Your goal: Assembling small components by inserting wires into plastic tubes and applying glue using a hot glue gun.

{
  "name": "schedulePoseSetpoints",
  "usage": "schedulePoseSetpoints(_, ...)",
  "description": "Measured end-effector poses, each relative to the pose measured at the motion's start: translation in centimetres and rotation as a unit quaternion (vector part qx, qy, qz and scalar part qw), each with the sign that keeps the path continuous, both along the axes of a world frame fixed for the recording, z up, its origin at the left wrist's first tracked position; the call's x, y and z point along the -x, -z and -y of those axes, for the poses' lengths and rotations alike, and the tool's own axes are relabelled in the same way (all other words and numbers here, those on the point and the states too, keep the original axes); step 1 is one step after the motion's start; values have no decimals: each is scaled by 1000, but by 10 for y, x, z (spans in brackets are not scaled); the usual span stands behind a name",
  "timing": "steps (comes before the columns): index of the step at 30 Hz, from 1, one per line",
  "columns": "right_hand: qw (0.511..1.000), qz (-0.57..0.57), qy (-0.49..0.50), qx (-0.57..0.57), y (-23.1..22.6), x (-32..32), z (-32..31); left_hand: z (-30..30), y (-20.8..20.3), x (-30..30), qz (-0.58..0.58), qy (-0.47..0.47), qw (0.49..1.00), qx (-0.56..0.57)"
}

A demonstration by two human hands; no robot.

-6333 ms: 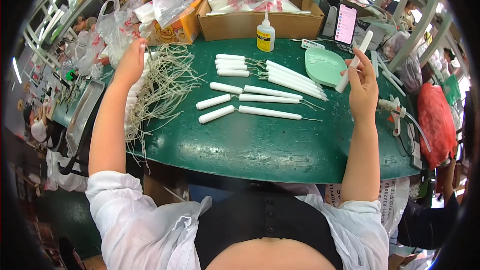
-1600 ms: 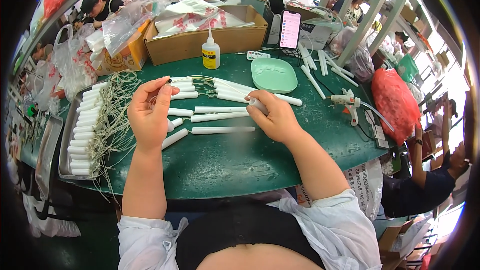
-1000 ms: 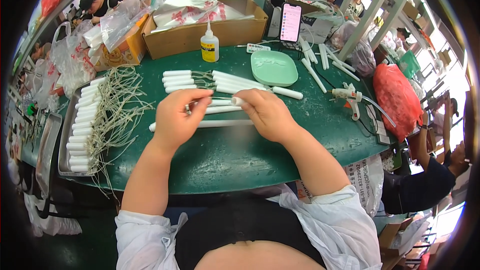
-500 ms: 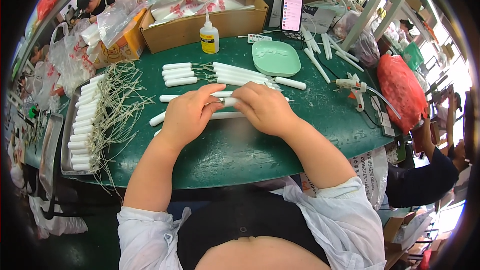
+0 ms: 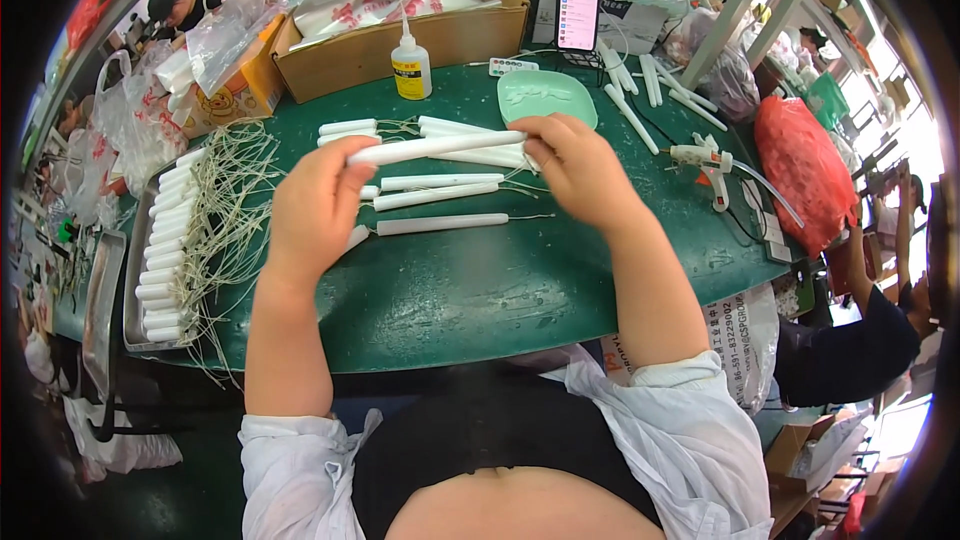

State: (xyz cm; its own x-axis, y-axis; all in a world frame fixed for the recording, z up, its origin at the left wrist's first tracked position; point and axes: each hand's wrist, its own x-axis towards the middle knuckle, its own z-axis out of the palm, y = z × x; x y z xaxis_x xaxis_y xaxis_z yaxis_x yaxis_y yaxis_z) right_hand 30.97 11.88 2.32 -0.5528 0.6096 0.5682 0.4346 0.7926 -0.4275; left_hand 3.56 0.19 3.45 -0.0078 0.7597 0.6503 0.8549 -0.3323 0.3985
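A long white candle-shaped tube (image 5: 440, 148) is held level above the table between my two hands. My left hand (image 5: 312, 202) is closed round its left end, and the fingers of my right hand (image 5: 580, 162) pinch the right end. Below it lie several white tubes, among them one near tube (image 5: 443, 224) with a thin wire at its right end. Behind the held tube, more short tubes (image 5: 347, 127) and longer ones lie in a row, joined by thin wires. My left hand partly hides some tubes.
At the left, a metal tray (image 5: 140, 340) holds several short white tubes with tangled wires. Farther back are a yellow-labelled glue bottle (image 5: 411, 75), a green dish (image 5: 570, 118), a propped phone (image 5: 577, 12) and a cardboard box (image 5: 330, 70). A hot glue gun (image 5: 708, 162) lies at right.
My hands have moved apart and now hold a long tube raised between them. They were close together over the row before. The tubes that they covered now show on the table.
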Motion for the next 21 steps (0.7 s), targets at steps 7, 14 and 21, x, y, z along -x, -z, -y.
schedulePoseSetpoints(7, 983, 34, -40, 175, -8, -33, -18, 29, 23, 4, -66, 23, 990, 124)
schedulePoseSetpoints(14, 935, 202, 286, 66, 10, -46, -48, 33, 69, 3, -252, 67, 964, 46)
schedulePoseSetpoints(21, 881, 352, 302, 90, 22, -49, -56, 26, 63, 4, -293, 35, 955, -8)
